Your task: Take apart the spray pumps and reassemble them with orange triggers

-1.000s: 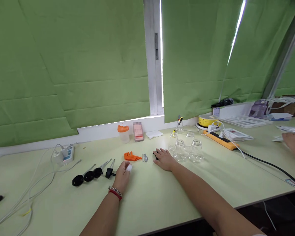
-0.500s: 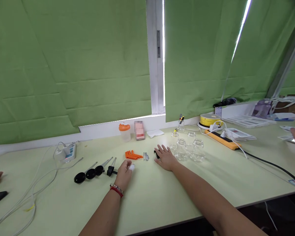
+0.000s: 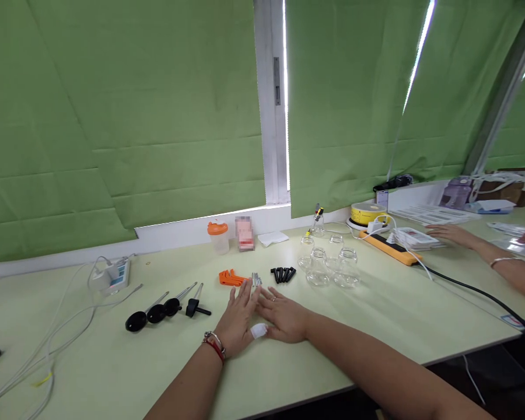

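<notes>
My left hand (image 3: pixel 237 324) and my right hand (image 3: pixel 284 315) meet over the table, fingertips touching or overlapping, fingers stretched out and nothing held. White tape wraps a finger or thumb between them. Just beyond my fingertips lie orange plastic handle-like parts (image 3: pixel 231 278), small metal pins (image 3: pixel 256 279) and a row of black plastic parts (image 3: pixel 283 274). To the left of my left hand are several black round lids with metal rods (image 3: pixel 156 313), one bearing a black crosspiece (image 3: pixel 196 308). Several clear glass jars (image 3: pixel 318 269) stand beyond my right hand.
An orange-lidded cup (image 3: pixel 219 238) stands by the wall. White power strips with cables (image 3: pixel 118 277) lie left; an orange power strip (image 3: pixel 389 248) and yellow round case (image 3: pixel 370 214) sit right. Another person's arm (image 3: pixel 468 242) reaches in from the right.
My right hand has moved left off the black parts, uncovering them. My left hand has moved right and its fingers now extend. The other person's arm has reached further in at right.
</notes>
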`<state>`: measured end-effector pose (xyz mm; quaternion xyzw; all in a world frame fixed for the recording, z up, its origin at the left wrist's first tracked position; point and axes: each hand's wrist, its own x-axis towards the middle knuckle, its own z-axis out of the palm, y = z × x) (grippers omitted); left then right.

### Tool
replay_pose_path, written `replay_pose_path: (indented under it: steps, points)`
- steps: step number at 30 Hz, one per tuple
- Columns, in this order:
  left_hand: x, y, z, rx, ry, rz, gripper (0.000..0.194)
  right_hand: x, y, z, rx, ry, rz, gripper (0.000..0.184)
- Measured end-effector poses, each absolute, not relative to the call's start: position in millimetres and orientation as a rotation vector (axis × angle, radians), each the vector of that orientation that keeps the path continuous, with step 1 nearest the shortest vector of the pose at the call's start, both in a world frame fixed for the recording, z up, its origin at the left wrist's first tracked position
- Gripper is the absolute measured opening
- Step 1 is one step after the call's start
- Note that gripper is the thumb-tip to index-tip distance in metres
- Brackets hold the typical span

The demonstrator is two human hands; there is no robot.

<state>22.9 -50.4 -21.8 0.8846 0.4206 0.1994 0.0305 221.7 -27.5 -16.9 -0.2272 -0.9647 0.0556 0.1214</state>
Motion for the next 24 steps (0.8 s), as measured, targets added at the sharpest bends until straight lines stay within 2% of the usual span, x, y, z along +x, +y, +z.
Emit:
replay_pose_path:
  steps: [3,7,19,24]
  points:
    - [31,-60,-14,2.789,1.096,0.534,0.078,212,-43,-15,-0.448,-2.828,0.252,0.054]
    - [37,-66,-10,2.763,0.945,0.394,0.072,205,-52,-17,-0.247,-2.808,0.346,0.049]
    - [38,-63,-16,2.695,1.016,0.399,0.066,205,-51,-17,-0.265,-2.82,0.323,0.047]
    - [39,-59,-17,2.709,1.072,0.348,0.062,203,-44,-27,-0.244,-2.789,0.294,0.055]
